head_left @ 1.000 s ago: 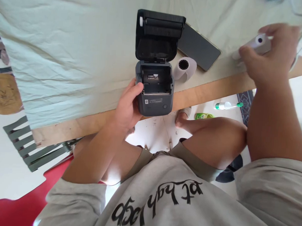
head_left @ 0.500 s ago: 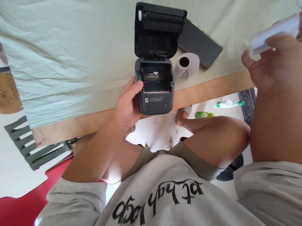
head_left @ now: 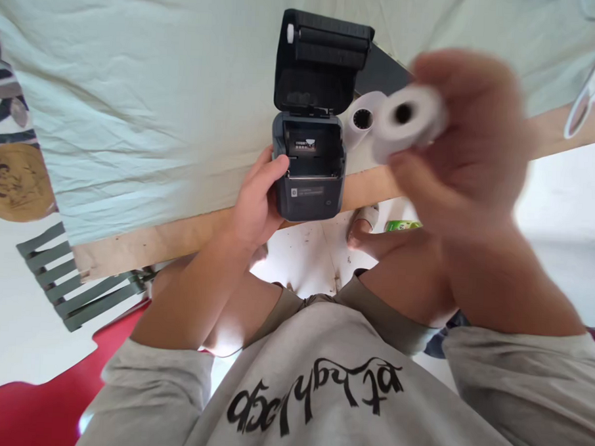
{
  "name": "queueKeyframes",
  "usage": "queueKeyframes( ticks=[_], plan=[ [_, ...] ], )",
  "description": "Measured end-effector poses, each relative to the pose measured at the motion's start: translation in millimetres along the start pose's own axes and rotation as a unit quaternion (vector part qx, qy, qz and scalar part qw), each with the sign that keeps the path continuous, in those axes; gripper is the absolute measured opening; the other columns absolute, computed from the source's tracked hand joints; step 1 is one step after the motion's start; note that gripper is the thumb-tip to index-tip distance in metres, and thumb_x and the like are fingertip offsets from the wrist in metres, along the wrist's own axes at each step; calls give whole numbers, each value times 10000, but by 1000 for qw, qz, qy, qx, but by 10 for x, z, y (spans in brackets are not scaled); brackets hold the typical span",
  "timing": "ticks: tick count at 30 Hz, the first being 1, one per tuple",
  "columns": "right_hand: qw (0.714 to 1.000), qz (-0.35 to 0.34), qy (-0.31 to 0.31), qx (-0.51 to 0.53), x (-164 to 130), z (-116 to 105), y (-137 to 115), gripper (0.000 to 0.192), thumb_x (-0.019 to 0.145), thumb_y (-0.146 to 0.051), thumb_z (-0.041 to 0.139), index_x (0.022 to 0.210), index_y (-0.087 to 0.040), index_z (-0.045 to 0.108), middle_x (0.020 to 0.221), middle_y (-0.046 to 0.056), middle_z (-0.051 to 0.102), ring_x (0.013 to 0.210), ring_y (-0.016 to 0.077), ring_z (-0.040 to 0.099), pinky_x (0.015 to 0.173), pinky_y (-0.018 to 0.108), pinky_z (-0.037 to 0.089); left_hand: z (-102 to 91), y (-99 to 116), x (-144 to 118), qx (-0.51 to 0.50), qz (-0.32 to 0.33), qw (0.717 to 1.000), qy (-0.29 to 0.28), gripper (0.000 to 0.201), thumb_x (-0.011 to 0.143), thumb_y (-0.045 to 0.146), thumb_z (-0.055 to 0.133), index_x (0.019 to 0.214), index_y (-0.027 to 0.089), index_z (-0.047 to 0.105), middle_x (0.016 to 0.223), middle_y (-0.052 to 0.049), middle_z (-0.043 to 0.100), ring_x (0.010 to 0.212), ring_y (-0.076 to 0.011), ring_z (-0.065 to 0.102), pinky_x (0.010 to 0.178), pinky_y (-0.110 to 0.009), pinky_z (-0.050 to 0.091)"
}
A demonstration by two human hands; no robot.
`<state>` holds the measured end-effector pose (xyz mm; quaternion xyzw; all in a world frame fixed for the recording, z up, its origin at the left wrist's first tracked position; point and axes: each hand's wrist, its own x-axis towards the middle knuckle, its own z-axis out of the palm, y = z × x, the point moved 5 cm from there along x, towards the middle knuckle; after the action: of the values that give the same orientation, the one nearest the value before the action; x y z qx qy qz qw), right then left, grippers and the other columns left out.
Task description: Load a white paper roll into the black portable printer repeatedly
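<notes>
Bright, even daylight fills the view. The pale cloth on the tabletop (head_left: pixel 135 111) reads almost washed out, and the floor toward four o'clock blows out to white glare. Shadows are soft and faint, pooling under the tabletop's edge. The right hand (head_left: pixel 468 145) and the paper roll (head_left: pixel 408 119) it holds are heavily smeared with motion blur — their edges dissolve. The left hand (head_left: pixel 254 201) and the printer (head_left: pixel 310 164) stay sharp. Straight lines bow at the borders — wide-angle distortion, strongest at nine and three o'clock.
</notes>
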<state>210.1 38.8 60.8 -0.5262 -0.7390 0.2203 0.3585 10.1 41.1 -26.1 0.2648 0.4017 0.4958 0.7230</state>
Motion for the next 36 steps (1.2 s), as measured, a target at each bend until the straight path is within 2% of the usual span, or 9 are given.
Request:
queueKeyframes(
  ticks=[3,7,17,24,26,29,32,34,36],
  plan=[
    [993,-79,-70,-42,97,285,-373,472,908,-185,488,1337,-374,537,1321,2,642,1196,198,651,990,356,557,-3,11,5,-1,15,1000,2,211,909,380,669,1023,203,682,971,-35,753,1182,-262,696,1001,-374,581],
    [977,-17,-125,-169,222,450,-366,402,888,-136,477,1219,-335,589,1292,-1,685,1204,208,635,1006,364,531,6,4,13,-10,19,1000,-14,208,903,381,673,1012,204,660,972,-46,754,1230,-297,679,986,-403,595],
    [986,-30,-101,-131,288,508,-196,230,941,-174,445,951,-293,641,1159,11,737,1119,197,664,963,360,522,37,14,-1,12,-1,999,-34,300,881,435,702,1091,227,655,1115,-60,765,1264,-317,659,944,-395,589],
    [975,-119,-115,-150,98,586,-293,261,998,-262,447,859,-292,666,952,19,746,952,227,666,904,440,504,31,16,-7,-28,27,999,-36,215,915,396,659,1023,213,694,918,-18,739,1130,-255,697,893,-350,589],
    [972,-201,-72,-101,60,595,-319,183,991,-322,526,855,-279,640,914,2,746,925,219,677,848,434,507,9,8,-11,-14,23,999,-27,221,850,273,727,1053,205,672,891,6,719,975,-197,723,807,-298,590],
    [954,-293,58,17,83,495,-262,159,941,-397,628,889,-250,596,822,5,695,854,209,665,774,411,520,-34,-1,-10,19,21,1000,-13,358,747,146,778,1073,213,645,880,26,710,821,-158,717,719,-265,585],
    [957,-232,147,94,212,368,-84,143,927,-346,613,1010,-230,605,1017,51,674,866,192,638,663,351,492,-75,-16,-3,52,18,998,-10,465,714,176,806,1138,234,624,951,8,723,843,-194,731,697,-299,605],
    [970,-165,138,117,295,339,3,276,942,-317,591,1212,-263,582,1317,58,594,1084,215,641,620,305,481,-96,-35,0,69,11,997,-18,535,690,189,832,1175,248,614,985,-8,724,897,-224,740,719,-325,618],
    [978,-129,103,131,339,348,35,373,971,-304,569,1339,-326,513,1467,17,489,1300,226,576,614,266,500,-114,-46,0,73,14,997,-24,564,675,202,845,1187,254,615,991,-18,723,939,-245,744,755,-348,627]
  ],
)
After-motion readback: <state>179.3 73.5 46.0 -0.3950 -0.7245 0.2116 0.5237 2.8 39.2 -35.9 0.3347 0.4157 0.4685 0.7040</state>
